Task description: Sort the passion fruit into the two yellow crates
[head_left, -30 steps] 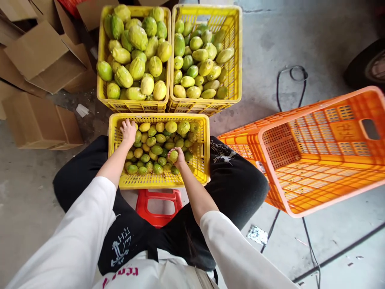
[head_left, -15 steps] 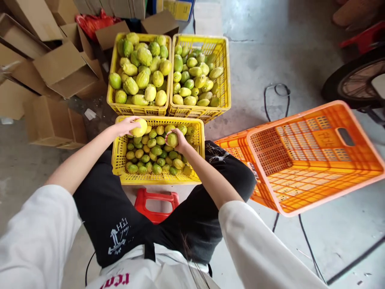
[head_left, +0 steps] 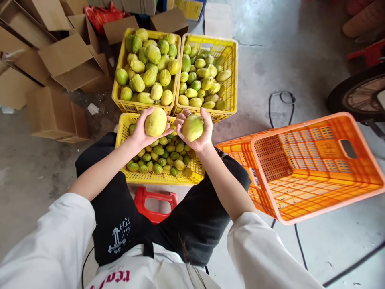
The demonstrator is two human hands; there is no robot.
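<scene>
My left hand (head_left: 143, 130) is closed around a round yellow lemon (head_left: 155, 122), its palm turned up. In my right hand (head_left: 203, 134) sits a greener lemon (head_left: 193, 127), the fingers curled about it. Both hands are raised side by side above the near yellow crate (head_left: 162, 179), which contains many small green and yellow lemons (head_left: 159, 150). Part of that crate's far side is hidden behind my hands.
Beyond stand two yellow crates: the left crate (head_left: 144, 107) heaped with larger lemons, the right crate (head_left: 234, 76) holding smaller ones. An orange crate (head_left: 319, 212) lies tipped at right. Cardboard boxes (head_left: 66, 60) crowd the left. A red stool (head_left: 156, 216) is between my legs.
Both hands have come up from the near crate and closer together, each with a lemon. The lemons now face the camera more fully. The view has shifted slightly.
</scene>
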